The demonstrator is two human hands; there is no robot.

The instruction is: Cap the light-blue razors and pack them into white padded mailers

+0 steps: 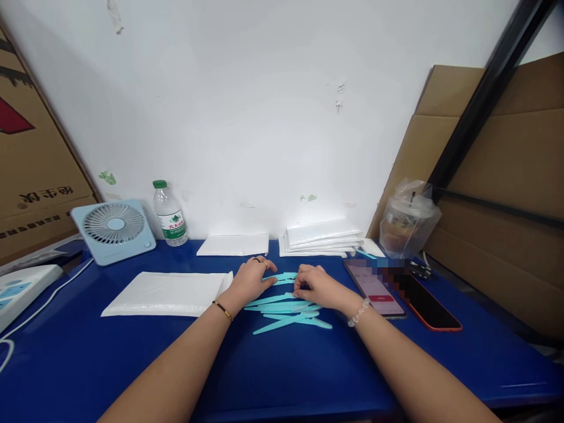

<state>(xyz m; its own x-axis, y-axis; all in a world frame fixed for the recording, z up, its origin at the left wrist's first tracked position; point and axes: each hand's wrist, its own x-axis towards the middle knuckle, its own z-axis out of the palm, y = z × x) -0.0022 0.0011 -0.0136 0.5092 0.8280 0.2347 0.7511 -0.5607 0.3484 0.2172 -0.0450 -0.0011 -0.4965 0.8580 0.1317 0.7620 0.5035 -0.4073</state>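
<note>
Pieces of slim turquoise plastic (282, 306), with tapered ends, lie in a loose group on the blue table (247, 376), in front of the person and between the two forearms. Some of them cross each other at the near side. Left hand (250, 281) is at the left end of the farthest pieces; its fingers are bent and the thumb stands a little apart from them, and the tips touch these pieces. Right hand (315, 286) is at the opposite end, with fingers curled more closely toward the thumb. I cannot tell if either hand has a firm hold of any piece.

Left of the left hand lies a white packet (170, 294), and behind the hands are another flat white packet (233, 245) and a stack of white packets (324, 238). Beside the right wrist there is a smartphone with lit screen (374, 289), and next to it a smartphone with orange edge (429, 302).
</note>
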